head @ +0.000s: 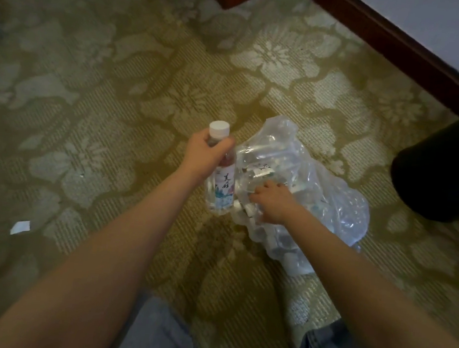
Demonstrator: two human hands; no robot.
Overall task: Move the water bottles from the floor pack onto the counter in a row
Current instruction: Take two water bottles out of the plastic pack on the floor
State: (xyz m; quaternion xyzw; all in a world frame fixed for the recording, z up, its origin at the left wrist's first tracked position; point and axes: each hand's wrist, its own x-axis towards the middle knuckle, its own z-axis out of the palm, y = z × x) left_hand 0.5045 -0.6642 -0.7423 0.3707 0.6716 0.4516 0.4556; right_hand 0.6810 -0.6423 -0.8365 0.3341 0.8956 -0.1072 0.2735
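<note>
Gripping a water bottle (224,173) near its neck in the left hand (205,154), cap up, just beside the plastic-wrapped pack (299,191) on the carpet (89,104). Reaching the right hand (272,201) into the pack, grip there unclear.

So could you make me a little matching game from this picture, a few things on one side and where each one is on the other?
Things:
1. water bottle
2. plastic pack
3. scrap of paper
4. dark bin

Places or states:
A. lying alone on the carpet, far left
B. standing at the right edge, near the wooden skirting
C. held by its neck in the left hand
D. crumpled on the floor with the right hand reaching into it

Pairs: 1-C, 2-D, 3-A, 4-B
</note>
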